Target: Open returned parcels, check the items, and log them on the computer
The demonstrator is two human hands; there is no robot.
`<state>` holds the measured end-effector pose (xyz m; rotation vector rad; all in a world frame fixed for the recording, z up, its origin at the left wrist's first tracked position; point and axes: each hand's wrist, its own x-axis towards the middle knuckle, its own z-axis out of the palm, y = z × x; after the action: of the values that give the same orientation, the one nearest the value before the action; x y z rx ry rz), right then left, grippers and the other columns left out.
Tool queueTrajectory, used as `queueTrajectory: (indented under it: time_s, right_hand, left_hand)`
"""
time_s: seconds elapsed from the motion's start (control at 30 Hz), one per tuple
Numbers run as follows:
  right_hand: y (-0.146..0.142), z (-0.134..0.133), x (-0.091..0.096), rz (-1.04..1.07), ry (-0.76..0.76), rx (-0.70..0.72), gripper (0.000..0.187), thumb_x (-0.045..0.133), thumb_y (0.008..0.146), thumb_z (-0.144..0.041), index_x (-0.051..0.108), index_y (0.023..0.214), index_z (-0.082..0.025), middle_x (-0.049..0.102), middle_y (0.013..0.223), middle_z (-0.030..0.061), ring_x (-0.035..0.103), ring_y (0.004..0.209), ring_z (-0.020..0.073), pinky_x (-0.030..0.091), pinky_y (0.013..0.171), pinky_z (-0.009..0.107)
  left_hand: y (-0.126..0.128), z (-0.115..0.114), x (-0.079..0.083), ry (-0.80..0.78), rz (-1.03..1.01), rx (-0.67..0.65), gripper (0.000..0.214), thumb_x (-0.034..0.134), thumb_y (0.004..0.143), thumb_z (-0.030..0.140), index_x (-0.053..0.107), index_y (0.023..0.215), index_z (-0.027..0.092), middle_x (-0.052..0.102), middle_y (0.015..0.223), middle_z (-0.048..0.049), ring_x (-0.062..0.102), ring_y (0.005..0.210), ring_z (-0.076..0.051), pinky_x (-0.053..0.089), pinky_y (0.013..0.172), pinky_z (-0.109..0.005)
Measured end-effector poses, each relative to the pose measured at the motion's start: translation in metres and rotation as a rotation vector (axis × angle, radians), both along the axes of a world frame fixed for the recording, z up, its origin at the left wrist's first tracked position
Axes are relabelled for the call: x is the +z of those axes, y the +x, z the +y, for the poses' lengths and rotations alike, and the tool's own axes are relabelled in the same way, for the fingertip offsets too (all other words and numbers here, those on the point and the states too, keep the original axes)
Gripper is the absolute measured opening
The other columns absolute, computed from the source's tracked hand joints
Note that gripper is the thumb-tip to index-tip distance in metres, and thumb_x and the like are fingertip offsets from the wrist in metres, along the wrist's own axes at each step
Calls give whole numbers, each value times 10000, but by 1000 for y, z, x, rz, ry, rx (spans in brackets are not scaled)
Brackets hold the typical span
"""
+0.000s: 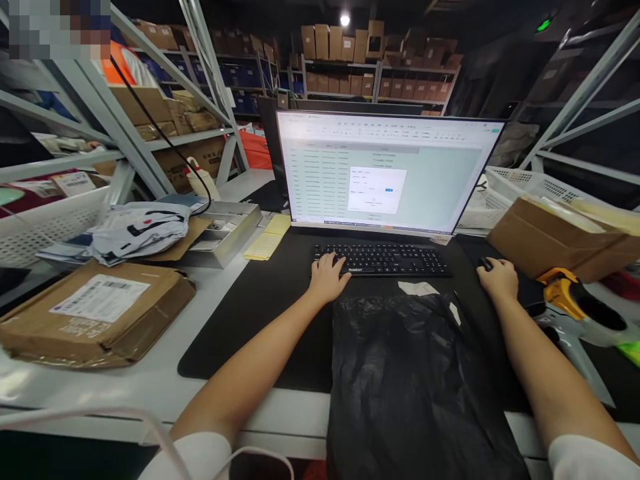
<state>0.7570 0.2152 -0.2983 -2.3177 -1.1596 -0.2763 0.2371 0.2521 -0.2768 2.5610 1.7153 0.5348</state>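
Note:
My left hand (pixel 327 277) rests on the left end of a black keyboard (pixel 390 259), its fingers spread over the keys. Over at the right, my right hand (pixel 499 279) is wrapped round a black computer mouse (pixel 485 264). Behind the keyboard stands a monitor (pixel 320 173) with a spreadsheet and a small white dialog box on its screen. A black plastic bag (pixel 410 380) lies between my forearms and hangs over the table's front edge. Beneath the keyboard is a black desk mat (pixel 260 313).
At left lie a taped, labelled cardboard box (pixel 100 313), plastic mailers (pixel 137 230) and yellow paper slips (pixel 269 237). On the right are an open carton (pixel 555 240), a yellow-and-black barcode scanner (pixel 570 293) and a white basket (pixel 530 183). Metal shelf posts flank the desk; a person in orange (pixel 120 63) is beyond.

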Motion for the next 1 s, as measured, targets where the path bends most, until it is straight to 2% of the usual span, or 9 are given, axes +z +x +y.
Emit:
queueTrajectory:
  time_s: [0.5, 0.73, 0.87, 1.0]
  right_hand:
    - [1, 0, 0, 12, -18, -22, 570, 524, 878, -410, 682, 1374, -178, 530, 1445, 181, 574, 1229, 389, 479, 1060, 516]
    - [3, 1, -6, -99, 55, 67, 570, 508, 900, -408, 673, 1382, -152, 543, 1430, 187, 571, 1213, 364, 472, 1056, 500]
    - [7, 4, -9, -65, 32, 84, 534, 525, 902, -398, 696, 1351, -167, 558, 1407, 186, 584, 1181, 349, 477, 1042, 493]
    - [12, 7, -13, -49, 33, 97, 555, 521, 921, -422, 680, 1374, -144, 545, 1422, 202, 562, 1234, 360, 461, 1071, 492]
  left_hand:
    - [0, 1, -1, 10, -4, -4, 576, 469, 1022, 490, 528, 1526, 217, 409, 1633, -167, 345, 1512, -335, 319, 1194, -534]
    - [-1, 1, -1, 0, 0, -1, 581, 462, 1022, 498, 522, 1531, 224, 409, 1635, -157, 343, 1512, -338, 312, 1203, -533]
    - [-1, 2, -1, 4, 3, -4, 578, 462, 1022, 496, 522, 1531, 229, 410, 1635, -159, 343, 1512, -338, 316, 1199, -533]
    - [-1, 1, -1, 7, 6, 1, 573, 467, 1021, 492, 529, 1527, 228, 414, 1633, -154, 348, 1510, -337, 315, 1201, -529]
